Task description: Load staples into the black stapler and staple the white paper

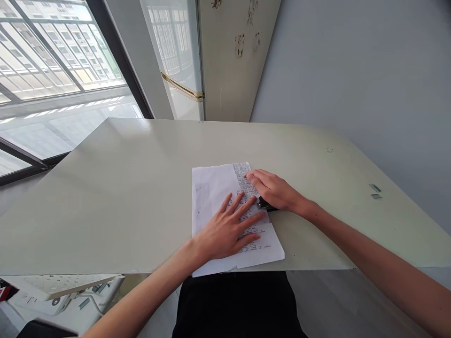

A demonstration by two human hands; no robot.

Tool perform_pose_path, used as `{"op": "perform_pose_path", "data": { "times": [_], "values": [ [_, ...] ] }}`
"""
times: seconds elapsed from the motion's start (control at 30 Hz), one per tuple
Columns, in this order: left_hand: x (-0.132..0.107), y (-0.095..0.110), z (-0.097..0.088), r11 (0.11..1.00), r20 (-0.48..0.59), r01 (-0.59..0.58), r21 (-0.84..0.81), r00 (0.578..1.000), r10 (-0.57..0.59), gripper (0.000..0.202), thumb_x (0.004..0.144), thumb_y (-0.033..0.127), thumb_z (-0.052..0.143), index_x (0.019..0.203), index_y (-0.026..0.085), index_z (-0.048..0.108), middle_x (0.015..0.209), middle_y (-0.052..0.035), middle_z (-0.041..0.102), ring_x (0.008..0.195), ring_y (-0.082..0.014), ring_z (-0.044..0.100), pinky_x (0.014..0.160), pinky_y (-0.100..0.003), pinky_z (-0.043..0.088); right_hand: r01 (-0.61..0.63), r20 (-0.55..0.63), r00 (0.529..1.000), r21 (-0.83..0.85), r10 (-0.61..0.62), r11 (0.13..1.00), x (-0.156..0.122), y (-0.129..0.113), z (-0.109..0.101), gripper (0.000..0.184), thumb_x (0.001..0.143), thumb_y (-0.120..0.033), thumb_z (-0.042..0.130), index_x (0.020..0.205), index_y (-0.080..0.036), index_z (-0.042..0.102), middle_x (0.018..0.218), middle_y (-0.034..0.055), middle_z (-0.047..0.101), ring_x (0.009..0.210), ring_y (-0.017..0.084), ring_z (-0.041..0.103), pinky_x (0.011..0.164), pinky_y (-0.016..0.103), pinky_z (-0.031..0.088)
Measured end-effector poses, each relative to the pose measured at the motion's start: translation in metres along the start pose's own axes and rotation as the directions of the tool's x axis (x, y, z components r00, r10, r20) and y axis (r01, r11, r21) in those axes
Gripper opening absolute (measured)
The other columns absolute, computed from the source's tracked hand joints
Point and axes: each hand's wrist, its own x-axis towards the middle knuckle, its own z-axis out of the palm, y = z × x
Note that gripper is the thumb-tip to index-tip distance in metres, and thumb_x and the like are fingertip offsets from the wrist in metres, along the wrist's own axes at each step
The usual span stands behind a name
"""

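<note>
White sheets of paper (pixel 211 188) with printed text lie in a small, uneven stack at the table's near edge, a little over it. My left hand (pixel 234 230) rests flat on the sheets, fingers spread, holding nothing. At the right edge of the paper, my right hand (pixel 273 188) is closed over a black stapler (pixel 264 204). Most of the stapler is hidden under the palm; only its dark end and base show, right by the paper's edge. The right fingertips reach over the printed strip at the upper right of the sheets.
The sheets lie on a pale table (pixel 105 202). Small grey tape marks (pixel 375 191) show on its right side. A fridge (pixel 229 70) and a grey wall (pixel 352 70) stand behind; a window (pixel 52 56) is at left. Below the left edge is a white appliance (pixel 63 300).
</note>
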Motion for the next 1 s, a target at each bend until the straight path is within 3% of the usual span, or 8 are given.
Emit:
{"op": "perform_pose_path", "data": {
  "times": [0.47,1.0],
  "values": [
    [0.0,-0.001,0.003,1.0,-0.045,0.006,-0.025,0.999,-0.007,0.054,0.111,0.055,0.041,0.16,0.034,0.045,0.178,-0.0014,0.014,0.164,-0.0344,0.007,0.134,-0.059,0.012,-0.01,-0.003,1.0,-0.103,0.01,0.995,-0.002,-0.008,0.001,0.046,0.111,-0.044,0.028,0.122,-0.029,0.07,0.137,0.0059,0.071,0.131,0.028,0.062,0.107,0.045,0.05],
    [0.002,0.003,0.0,0.999,-0.021,0.022,-0.049,1.0,-0.023,0.054,0.112,0.055,0.038,0.159,0.029,0.046,0.178,-0.0063,0.015,0.163,-0.0358,0.011,0.133,-0.061,0.015,-0.007,0.005,1.0,-0.172,0.008,0.985,-0.002,-0.015,0.004,0.04,0.111,-0.041,0.03,0.119,-0.028,0.067,0.135,0.0049,0.072,0.128,0.027,0.063,0.106,0.046,0.05]
  ]
}}
